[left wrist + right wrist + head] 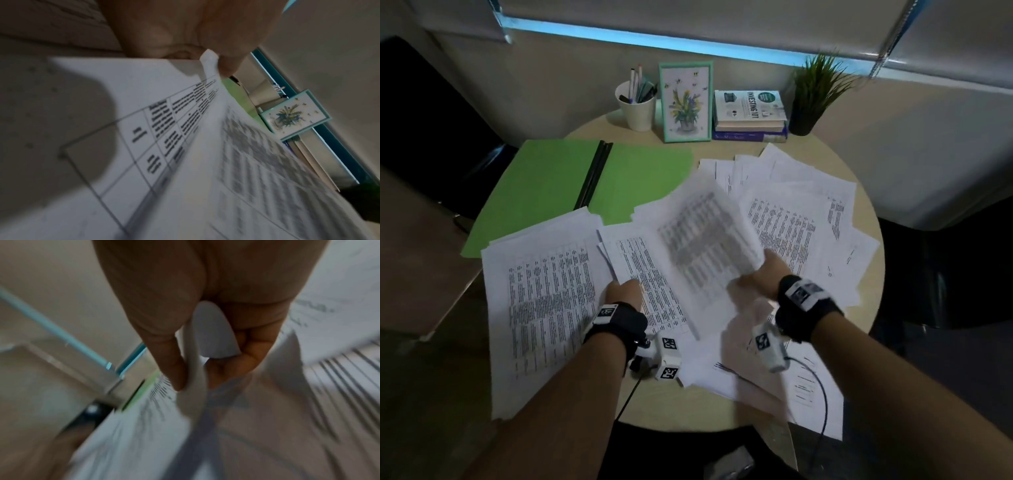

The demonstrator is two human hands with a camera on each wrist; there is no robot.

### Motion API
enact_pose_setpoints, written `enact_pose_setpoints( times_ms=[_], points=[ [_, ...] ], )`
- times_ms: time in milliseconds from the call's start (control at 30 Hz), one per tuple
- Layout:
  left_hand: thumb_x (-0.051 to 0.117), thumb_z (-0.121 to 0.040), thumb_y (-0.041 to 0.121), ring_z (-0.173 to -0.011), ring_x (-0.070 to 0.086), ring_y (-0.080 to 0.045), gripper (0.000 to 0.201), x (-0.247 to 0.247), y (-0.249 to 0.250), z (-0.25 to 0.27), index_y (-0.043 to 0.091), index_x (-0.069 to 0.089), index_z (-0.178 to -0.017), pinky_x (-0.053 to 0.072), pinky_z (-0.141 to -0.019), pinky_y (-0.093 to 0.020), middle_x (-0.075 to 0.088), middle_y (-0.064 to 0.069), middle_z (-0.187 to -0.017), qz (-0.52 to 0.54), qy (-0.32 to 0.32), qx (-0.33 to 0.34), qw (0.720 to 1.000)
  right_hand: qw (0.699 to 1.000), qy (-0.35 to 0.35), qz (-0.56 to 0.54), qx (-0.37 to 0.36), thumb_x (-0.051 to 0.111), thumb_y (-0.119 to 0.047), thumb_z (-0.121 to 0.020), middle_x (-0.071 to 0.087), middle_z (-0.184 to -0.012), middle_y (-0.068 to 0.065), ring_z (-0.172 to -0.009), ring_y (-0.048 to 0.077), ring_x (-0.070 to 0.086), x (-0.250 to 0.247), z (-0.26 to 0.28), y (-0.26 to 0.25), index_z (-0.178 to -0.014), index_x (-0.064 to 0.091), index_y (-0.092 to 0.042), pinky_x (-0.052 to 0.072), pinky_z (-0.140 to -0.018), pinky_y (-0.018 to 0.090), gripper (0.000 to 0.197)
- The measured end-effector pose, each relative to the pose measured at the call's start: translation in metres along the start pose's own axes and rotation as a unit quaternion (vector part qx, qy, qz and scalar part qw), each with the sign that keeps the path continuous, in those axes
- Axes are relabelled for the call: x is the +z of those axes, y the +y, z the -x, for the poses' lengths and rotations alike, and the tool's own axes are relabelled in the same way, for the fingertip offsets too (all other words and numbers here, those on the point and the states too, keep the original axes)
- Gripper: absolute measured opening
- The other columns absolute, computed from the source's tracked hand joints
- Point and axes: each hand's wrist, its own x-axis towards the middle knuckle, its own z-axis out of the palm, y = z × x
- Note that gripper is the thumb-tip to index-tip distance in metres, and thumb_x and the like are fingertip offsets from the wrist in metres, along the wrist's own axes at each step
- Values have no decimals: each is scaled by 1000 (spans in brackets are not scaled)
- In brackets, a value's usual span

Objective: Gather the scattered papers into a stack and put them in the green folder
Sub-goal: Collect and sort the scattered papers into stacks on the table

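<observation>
The green folder (544, 185) lies open at the table's far left. Printed papers cover the table: a pile (544, 301) at the near left and loose sheets (791, 219) fanned out on the right. My right hand (763, 274) grips a blurred bunch of sheets (705, 240) by the near edge, raised above the middle. In the right wrist view, thumb and fingers of the right hand (197, 374) pinch the curled paper (211, 334). My left hand (625, 291) sits on the middle sheets. In the left wrist view, the left hand (207, 61) pinches a sheet's corner (209, 56).
Along the back of the round table (709, 407) stand a white cup of pens (637, 106), a framed flower picture (686, 102), a stack of books (750, 116) and a potted plant (811, 92). A dark chair (431, 120) stands at the left.
</observation>
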Motion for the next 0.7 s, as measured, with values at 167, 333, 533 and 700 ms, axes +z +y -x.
enact_pose_setpoints(
  times_ms=[167,333,533,700],
  points=[
    [57,-75,74,-139,34,-37,105,6,-2,6,10,23,-151,30,-112,-49,30,-12,-155,-6,-15,16,1000,993,-55,106,-22,80,-41,-63,59,-105,-1,-90,20,60,45,24,17,-118,45,-19,53,-72,32,69],
    [73,-81,42,-128,47,-36,83,7,-3,3,7,34,-146,41,-104,-42,44,-11,-146,-53,-8,32,998,974,-20,219,-49,70,-73,-61,38,-140,10,-125,30,42,44,22,19,-138,38,-18,43,-102,49,101],
    [54,-83,14,-94,62,-35,37,0,3,-1,5,56,-119,53,-80,-38,64,-15,-113,-87,23,60,994,962,193,146,124,69,-70,-67,17,-155,16,-141,37,19,-4,-20,35,-150,14,-14,27,-110,58,113],
    [56,-84,-5,-87,57,-28,28,-5,8,-2,2,59,-111,46,-76,-31,63,-15,-106,-27,16,63,997,958,180,67,212,88,-52,-55,22,-149,20,-130,45,37,-31,-39,44,-150,5,-13,42,-100,56,133]
  ],
)
